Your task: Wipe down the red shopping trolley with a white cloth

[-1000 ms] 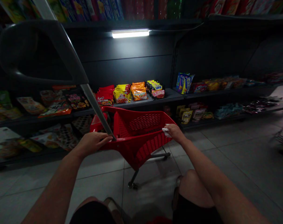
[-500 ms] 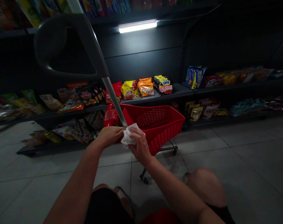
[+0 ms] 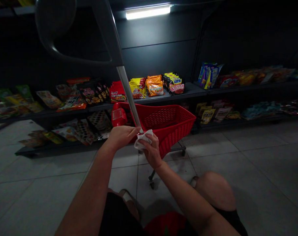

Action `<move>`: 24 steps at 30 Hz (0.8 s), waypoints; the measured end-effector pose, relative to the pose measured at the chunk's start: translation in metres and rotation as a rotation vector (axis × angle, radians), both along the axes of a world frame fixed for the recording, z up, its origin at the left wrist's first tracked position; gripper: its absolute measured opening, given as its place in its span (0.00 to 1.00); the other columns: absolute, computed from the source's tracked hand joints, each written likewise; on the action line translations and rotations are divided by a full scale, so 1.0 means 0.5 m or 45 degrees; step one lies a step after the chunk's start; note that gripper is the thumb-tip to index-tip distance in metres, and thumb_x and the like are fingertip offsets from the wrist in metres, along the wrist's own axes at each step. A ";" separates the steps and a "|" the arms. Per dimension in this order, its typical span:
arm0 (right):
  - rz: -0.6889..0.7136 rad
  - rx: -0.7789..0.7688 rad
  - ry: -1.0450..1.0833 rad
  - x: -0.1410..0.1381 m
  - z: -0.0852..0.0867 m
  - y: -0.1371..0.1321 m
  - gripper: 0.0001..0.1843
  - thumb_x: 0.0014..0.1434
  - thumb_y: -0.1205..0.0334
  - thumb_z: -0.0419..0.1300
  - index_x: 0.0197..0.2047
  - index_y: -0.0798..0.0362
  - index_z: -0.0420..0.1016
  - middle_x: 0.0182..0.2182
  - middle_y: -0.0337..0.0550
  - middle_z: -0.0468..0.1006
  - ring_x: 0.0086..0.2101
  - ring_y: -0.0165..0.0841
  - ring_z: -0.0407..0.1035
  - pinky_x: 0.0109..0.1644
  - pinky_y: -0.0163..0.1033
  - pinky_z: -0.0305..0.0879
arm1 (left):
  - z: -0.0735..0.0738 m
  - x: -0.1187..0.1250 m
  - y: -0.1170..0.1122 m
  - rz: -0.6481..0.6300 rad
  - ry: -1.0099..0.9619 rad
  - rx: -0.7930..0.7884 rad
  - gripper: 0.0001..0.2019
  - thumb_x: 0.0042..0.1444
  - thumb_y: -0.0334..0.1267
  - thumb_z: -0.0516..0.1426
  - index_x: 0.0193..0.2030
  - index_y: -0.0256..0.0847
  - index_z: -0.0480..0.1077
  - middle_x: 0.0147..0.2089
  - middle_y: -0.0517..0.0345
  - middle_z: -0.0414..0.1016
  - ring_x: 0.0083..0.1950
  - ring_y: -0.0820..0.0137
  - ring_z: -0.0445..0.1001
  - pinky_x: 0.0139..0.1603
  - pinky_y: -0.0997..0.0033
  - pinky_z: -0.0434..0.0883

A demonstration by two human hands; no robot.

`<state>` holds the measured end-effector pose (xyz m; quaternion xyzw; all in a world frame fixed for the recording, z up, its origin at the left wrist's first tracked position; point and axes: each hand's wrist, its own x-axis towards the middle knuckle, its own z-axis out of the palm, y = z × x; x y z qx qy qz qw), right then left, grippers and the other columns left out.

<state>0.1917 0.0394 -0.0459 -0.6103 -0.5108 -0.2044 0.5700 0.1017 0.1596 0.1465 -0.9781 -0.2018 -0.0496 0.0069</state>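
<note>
A red shopping cart (image 3: 179, 131) with a perforated basket stands before me. Its grey metal pole (image 3: 129, 95) rises steeply to a dark looped handle (image 3: 107, 36) at the upper left. My right hand (image 3: 152, 150) is closed on a crumpled white wipe (image 3: 142, 141), pressed against the cart around the foot of the pole. Close beside it, my left hand (image 3: 121, 136) grips the cart at the pole's lower end. The fingertips of my left hand are partly hidden, so its exact hold is unclear.
Behind the cart runs a dark shelf (image 3: 193, 91) with instant noodle packs (image 3: 155, 87) and snack bags (image 3: 209, 77). More packets lie on the lower shelf (image 3: 72, 132). A tube light (image 3: 147, 11) glows above. My bent knee (image 3: 215, 190) is at the right, over the tiled floor (image 3: 237, 170).
The view has tipped slightly downward, so the shelves and light sit higher. Both hands have shifted a little right in the picture along with the pole; the wipe stays in my right hand.
</note>
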 end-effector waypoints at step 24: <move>-0.291 0.213 0.773 0.001 -0.026 -0.011 0.20 0.65 0.59 0.54 0.59 0.52 0.66 0.57 0.53 0.69 0.60 0.39 0.61 0.66 0.51 0.56 | -0.014 0.006 -0.011 -0.057 -0.012 0.046 0.36 0.67 0.61 0.34 0.41 0.47 0.81 0.41 0.55 0.84 0.43 0.64 0.79 0.32 0.70 0.59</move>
